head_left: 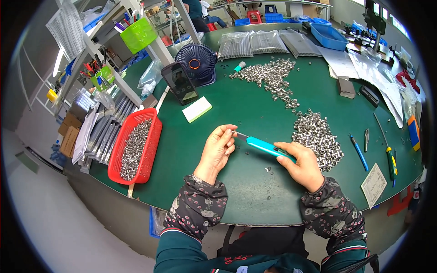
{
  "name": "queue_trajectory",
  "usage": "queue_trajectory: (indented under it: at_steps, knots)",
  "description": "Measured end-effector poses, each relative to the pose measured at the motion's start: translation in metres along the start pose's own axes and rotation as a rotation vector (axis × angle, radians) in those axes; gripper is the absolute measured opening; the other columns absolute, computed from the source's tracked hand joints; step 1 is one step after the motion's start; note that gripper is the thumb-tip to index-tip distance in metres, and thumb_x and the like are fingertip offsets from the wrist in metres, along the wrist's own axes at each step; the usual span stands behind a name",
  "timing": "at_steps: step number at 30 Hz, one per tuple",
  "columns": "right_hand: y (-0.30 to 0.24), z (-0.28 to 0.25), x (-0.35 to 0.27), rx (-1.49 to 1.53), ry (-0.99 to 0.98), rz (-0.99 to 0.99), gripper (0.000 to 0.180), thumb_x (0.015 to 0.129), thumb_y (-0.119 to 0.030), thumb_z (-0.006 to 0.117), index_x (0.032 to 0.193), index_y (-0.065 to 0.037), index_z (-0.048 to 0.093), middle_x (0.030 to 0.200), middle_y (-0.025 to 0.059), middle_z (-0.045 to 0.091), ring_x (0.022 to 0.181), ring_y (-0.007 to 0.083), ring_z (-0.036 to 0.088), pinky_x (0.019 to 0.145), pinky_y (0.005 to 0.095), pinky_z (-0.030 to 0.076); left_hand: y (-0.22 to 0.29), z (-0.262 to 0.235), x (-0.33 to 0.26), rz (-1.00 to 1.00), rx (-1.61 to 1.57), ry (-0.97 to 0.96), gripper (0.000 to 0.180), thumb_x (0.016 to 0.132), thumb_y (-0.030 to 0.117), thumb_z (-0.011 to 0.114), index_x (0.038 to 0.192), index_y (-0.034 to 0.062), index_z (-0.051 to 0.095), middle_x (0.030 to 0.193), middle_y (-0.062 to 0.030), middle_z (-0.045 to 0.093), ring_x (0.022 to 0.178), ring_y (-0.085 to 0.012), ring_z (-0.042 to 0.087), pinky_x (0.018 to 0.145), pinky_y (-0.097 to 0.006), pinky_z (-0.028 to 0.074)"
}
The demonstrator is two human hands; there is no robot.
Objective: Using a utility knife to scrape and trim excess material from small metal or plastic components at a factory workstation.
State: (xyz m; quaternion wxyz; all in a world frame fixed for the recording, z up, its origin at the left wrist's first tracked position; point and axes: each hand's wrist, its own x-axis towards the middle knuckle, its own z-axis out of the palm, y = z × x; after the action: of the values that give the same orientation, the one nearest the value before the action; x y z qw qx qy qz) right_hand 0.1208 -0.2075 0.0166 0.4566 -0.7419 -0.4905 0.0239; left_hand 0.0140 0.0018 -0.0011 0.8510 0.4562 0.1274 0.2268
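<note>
My right hand (pixel 301 164) grips a turquoise utility knife (pixel 265 146), its blade extended toward the left. At the blade's tip my left hand (pixel 217 150) pinches something small between thumb and forefinger, probably one of the small metal rings, though the fingers mostly hide it. Beside my right hand lies a heap of small silvery metal rings (pixel 317 141). A second, looser pile of metal pieces (pixel 268 77) spreads farther back. A red plastic basket (pixel 158 132) at the left holds many similar metal pieces. Tiny dark scraps (pixel 268 171) lie on the green table between my forearms.
A phone (pixel 180 83) leans before a dark blue fan (pixel 196 63), near a notepad (pixel 197 109). Bagged metal rods (pixel 268 42) and a blue tray (pixel 328 36) line the back. At right lie a blue pen (pixel 359 153), a screwdriver (pixel 390 159) and a paper slip (pixel 374 185).
</note>
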Motion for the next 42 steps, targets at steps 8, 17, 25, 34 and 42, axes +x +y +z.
queue_trajectory:
  at_steps: [8, 17, 25, 34, 42]
  knots:
    - [0.001, 0.001, 0.000, 0.050, -0.026, 0.033, 0.028, 0.074, -0.019, 0.058, 0.100, -0.009, 0.058, 0.072, 0.0094, 0.054, 0.063, 0.0246, 0.053, 0.057, 0.0327, 0.043, 0.001, 0.004, -0.001, 0.059, 0.075, 0.001, 0.011, 0.082, 0.010, 0.054, 0.090, 0.0023, 0.053, 0.075, -0.0012, 0.050, 0.054, -0.0034, 0.037, 0.042, -0.015, 0.030]
    - [0.005, -0.001, 0.000, 0.088, -0.022, 0.022, 0.026, 0.074, -0.019, 0.058, 0.098, -0.009, 0.059, 0.071, 0.0097, 0.055, 0.064, 0.0240, 0.054, 0.057, 0.0329, 0.043, 0.000, 0.005, -0.001, 0.094, 0.209, -0.025, 0.010, 0.082, 0.009, 0.054, 0.089, 0.0022, 0.054, 0.071, -0.0002, 0.049, 0.050, -0.0028, 0.036, 0.040, -0.015, 0.029]
    - [-0.016, -0.001, -0.001, -0.385, 0.214, -0.288, 0.037, 0.064, -0.010, 0.064, 0.100, -0.009, 0.056, 0.067, 0.0059, 0.047, 0.059, 0.0214, 0.049, 0.049, 0.0309, 0.041, 0.001, 0.007, -0.004, 0.012, 0.042, -0.013, 0.011, 0.083, 0.012, 0.052, 0.088, 0.0028, 0.054, 0.070, 0.0000, 0.046, 0.052, -0.0039, 0.036, 0.041, -0.015, 0.030]
    - [-0.007, -0.001, -0.001, -0.139, 0.089, -0.085, 0.027, 0.072, -0.016, 0.060, 0.098, -0.010, 0.058, 0.067, 0.0075, 0.051, 0.059, 0.0244, 0.052, 0.052, 0.0332, 0.042, 0.003, 0.006, -0.004, -0.029, -0.023, -0.020, 0.012, 0.084, 0.014, 0.052, 0.089, 0.0032, 0.054, 0.072, -0.0004, 0.046, 0.053, -0.0042, 0.038, 0.042, -0.015, 0.030]
    - [-0.002, 0.000, 0.000, -0.014, 0.009, -0.041, 0.027, 0.073, -0.017, 0.059, 0.099, -0.009, 0.058, 0.067, 0.0086, 0.052, 0.059, 0.0259, 0.053, 0.053, 0.0334, 0.042, 0.002, 0.005, -0.003, -0.016, 0.026, -0.044, 0.014, 0.084, 0.015, 0.052, 0.087, 0.0017, 0.054, 0.067, 0.0007, 0.044, 0.051, -0.0035, 0.036, 0.040, -0.015, 0.028]
